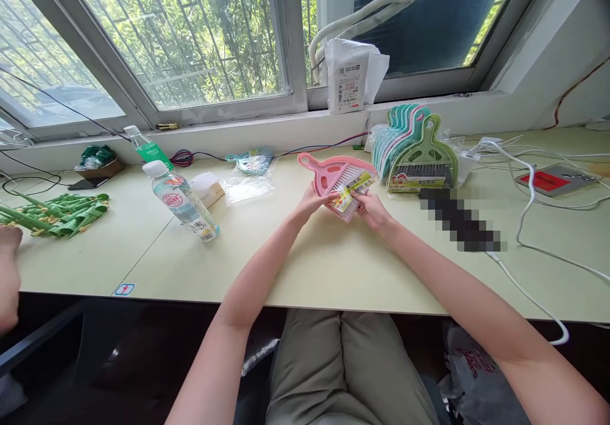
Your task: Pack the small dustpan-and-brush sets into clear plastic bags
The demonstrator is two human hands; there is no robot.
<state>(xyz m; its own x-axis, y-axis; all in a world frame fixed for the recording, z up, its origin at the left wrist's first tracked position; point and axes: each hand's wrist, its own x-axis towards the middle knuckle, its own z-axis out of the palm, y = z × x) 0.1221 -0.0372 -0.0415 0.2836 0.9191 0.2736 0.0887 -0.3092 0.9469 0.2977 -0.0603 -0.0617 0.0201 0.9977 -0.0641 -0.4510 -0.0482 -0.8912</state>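
Pink plastic dustpan [318,169] is sitting between both hands, tilted above the near-middle of the table [267,253]; I'm viewing it from the head camera. Left hand [312,201] is grasping its lower left edge, right hand [374,210] is pinching the label [365,180] over the brush [347,178]. Progress, my read: brush and label are already lying against the pan, but whether they're fastened I can't tell; the set is still needing to be let go. Just right, a row of teal and pink dustpans [405,126] is standing upright, a labelled green dustpan [431,153] fronting it. Left, a clear wrapper [248,187] is lying flat, a bottle [181,202] is standing, and a co-worker's hand [8,241] is resting near green strips [71,215].
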